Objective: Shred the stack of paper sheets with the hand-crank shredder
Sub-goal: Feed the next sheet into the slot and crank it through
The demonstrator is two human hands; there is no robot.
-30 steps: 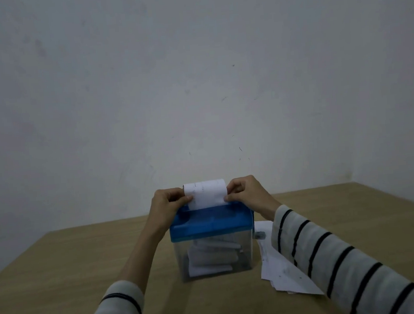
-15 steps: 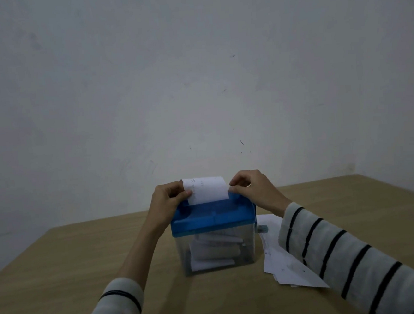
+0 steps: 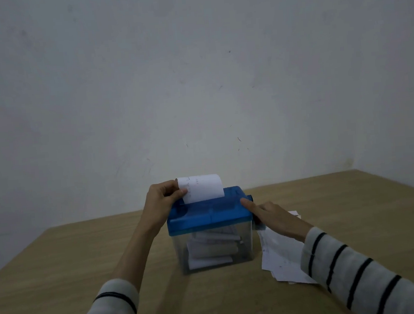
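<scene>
A sheet (image 3: 202,187) is standing in the slot of the blue-lidded shredder (image 3: 210,216), curling back at its top edge, and only the left hand (image 3: 163,201) is steadying it, thumb and fingers pinching the sheet's left margin. That one-sided hold is what I would be worrying about: with nothing guiding the right edge, the paper could be going in crooked, bunching against one end of the slot and jamming the cutters. The bin (image 3: 215,248) beneath is already holding a fair pile of paper, so fresh output may be backing up under the blades. The shredder is also sitting free on the tabletop (image 3: 59,257), so hard cranking could be sliding or tipping it, since neither hand is pressing it down.

The right hand (image 3: 273,216) is lying at the shredder's right end, index finger stretched out along the lid's edge near the dark hub (image 3: 250,198), the other fingers reaching down the side where the crank should be. Whether it is gripping a handle I cannot tell; that part is hidden behind the hand. Both forearms are reaching forward in striped sleeves, the left pushed up bare to the elbow.

The remaining stack of sheets (image 3: 284,260) is lying loosely fanned on the tabletop just right of the bin, partly under the right forearm, where a sleeve could be dragging it about.
</scene>
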